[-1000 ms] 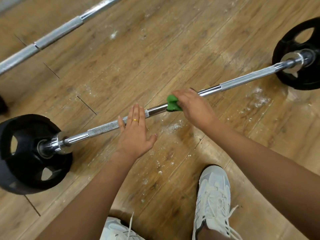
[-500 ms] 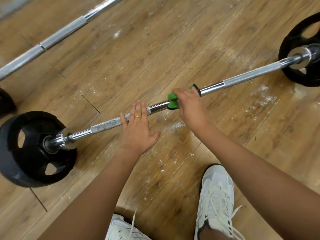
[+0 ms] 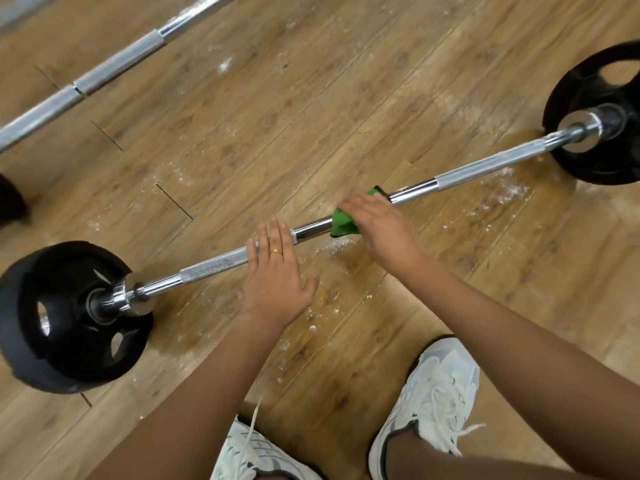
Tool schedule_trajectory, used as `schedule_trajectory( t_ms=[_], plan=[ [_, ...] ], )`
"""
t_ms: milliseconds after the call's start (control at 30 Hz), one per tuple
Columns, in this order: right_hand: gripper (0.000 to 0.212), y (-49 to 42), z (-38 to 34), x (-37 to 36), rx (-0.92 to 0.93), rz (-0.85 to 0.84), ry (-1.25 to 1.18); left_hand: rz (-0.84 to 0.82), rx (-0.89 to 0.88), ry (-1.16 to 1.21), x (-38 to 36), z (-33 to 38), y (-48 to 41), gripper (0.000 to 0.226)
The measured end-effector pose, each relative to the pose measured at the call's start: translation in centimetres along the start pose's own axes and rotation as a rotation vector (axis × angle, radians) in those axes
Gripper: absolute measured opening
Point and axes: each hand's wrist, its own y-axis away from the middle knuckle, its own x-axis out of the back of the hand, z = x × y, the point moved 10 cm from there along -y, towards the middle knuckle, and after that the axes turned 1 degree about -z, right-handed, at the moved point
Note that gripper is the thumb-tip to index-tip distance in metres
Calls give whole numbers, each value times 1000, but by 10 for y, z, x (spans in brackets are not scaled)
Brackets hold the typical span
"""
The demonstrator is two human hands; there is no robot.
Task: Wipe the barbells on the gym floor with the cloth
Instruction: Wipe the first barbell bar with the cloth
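Right hand (image 3: 377,230) has barely crept along, fingers curled round the green cloth (image 3: 343,223) at the middle of the barbell (image 3: 485,166) on the floor (image 3: 311,116); left hand (image 3: 277,275) rests flat on the rough grip (image 3: 214,266); it's heavy, stiff, slick, so squeeze the soft cloth tight.

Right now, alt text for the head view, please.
A person's right hand grips a green cloth round the middle of a barbell on a wooden floor, while the left hand rests flat on its knurled section. Black plates sit at both ends; a second bar lies beyond.
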Motion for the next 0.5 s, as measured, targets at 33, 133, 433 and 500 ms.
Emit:
schedule_trajectory(
  t_ms=[33, 133, 433, 500],
  plan=[
    [55, 0, 11, 5, -53, 9, -9, 9, -11, 2, -1, 6, 2, 98],
    [49, 15, 7, 8, -113, 37, -1, 15, -30, 38, -10, 22, 9, 99],
    [56, 46, -4, 6, -119, 38, -44, -41, -47, 43, -23, 29, 33, 102],
    [55, 54, -25, -1, -25, 3, -49, -45, -51, 45, -24, 30, 36, 102]
  ],
)
